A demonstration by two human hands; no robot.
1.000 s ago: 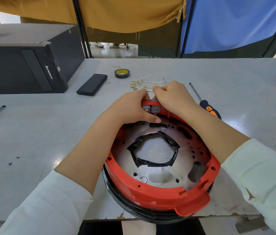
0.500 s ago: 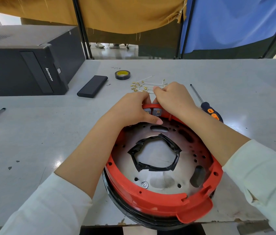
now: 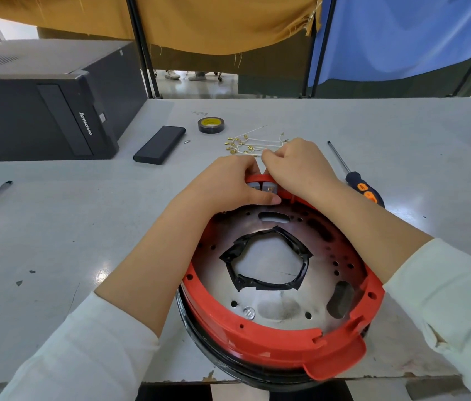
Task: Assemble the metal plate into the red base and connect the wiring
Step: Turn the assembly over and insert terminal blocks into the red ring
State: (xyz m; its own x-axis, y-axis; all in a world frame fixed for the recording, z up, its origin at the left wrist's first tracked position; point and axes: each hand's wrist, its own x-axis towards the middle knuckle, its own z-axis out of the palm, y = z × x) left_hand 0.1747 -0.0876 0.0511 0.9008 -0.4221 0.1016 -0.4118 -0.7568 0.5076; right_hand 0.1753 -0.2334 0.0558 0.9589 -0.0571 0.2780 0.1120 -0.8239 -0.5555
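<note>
Gripping round red base (image 3: 271, 347) far rim | left hand (image 3: 228, 185) | right hand (image 3: 298, 166)

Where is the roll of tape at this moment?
In the head view the roll of tape lies flat at the far middle of the table, between the black slab and the wires.

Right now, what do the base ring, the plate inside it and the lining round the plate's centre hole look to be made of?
Base ring: likely moulded plastic, smooth red with a soft sheen and moulded tabs.
Plate: bare metal, silvery, reflective, punched with holes, scuffed dark in spots.
Lining: probably black tape, wrinkled and glossy; rubber cannot be ruled out.
</note>
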